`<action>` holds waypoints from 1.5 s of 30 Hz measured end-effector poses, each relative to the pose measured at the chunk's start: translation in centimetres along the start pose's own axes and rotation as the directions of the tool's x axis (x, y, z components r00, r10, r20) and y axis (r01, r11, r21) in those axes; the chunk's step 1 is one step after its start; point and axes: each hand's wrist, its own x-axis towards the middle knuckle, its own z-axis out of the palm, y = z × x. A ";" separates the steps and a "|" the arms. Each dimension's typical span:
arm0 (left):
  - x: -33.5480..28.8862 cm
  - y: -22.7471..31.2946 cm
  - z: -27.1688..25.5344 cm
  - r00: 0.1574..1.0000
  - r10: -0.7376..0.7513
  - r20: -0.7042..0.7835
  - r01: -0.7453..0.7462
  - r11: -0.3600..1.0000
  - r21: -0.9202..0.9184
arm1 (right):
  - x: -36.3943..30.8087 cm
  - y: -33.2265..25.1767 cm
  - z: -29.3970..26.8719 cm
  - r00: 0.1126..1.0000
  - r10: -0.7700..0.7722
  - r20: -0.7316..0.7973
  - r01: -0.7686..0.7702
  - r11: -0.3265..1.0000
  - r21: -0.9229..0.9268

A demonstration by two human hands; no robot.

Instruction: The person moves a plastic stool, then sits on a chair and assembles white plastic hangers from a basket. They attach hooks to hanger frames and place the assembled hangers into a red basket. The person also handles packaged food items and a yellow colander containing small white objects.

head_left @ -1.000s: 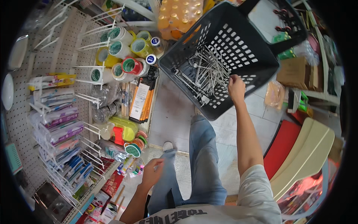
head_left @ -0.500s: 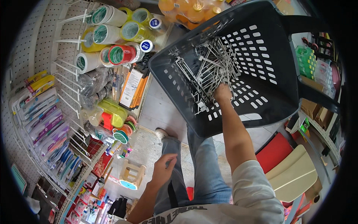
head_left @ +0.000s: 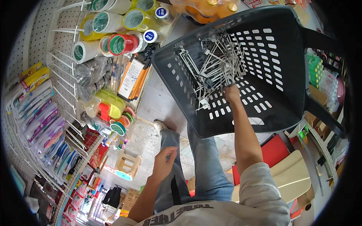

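A large black plastic basket (head_left: 290,100) with slotted walls lies tilted towards me at the upper right. A tangled heap of metal display hooks (head_left: 217,62) fills its far left part. My right hand (head_left: 231,93) reaches into it, closed at the near edge of the heap on a metal display hook; the fingertips are partly hidden. My left hand (head_left: 164,162) hangs above my left thigh with loosely bent fingers, nothing in it.
Left, a pegboard (head_left: 36,41) carries bare white prongs and packaged toothbrushes (head_left: 45,120). Tape rolls (head_left: 122,44) crowd a shelf beside the basket. Orange bottles (head_left: 205,9) stand beyond it. A small stool (head_left: 127,164) is on the floor; a red and cream chair (head_left: 288,173) stands at the right.
My right hand has shifted slightly right within the basket, at the heap's near edge. My left hand keeps about the same place. The whole view has tilted a little.
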 end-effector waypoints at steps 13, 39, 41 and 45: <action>4.9 4.5 1.2 0.984 0.177 -0.008 -0.177 0.984 0.024 | -4.5 -3.9 -2.1 0.936 0.229 0.266 -0.351 0.621 0.700; 10.9 4.6 1.6 0.972 0.233 0.013 -0.233 0.972 -0.019 | 3.8 6.2 4.3 0.970 0.235 0.061 -0.241 0.960 0.144; 11.0 4.0 1.8 0.966 0.257 0.000 -0.257 0.966 0.005 | 3.3 5.4 4.2 0.977 0.213 0.033 -0.215 0.973 0.087; 11.4 3.5 2.4 0.938 0.347 -0.009 -0.347 0.938 0.026 | 2.3 5.1 3.8 0.963 0.266 0.035 -0.268 0.943 0.199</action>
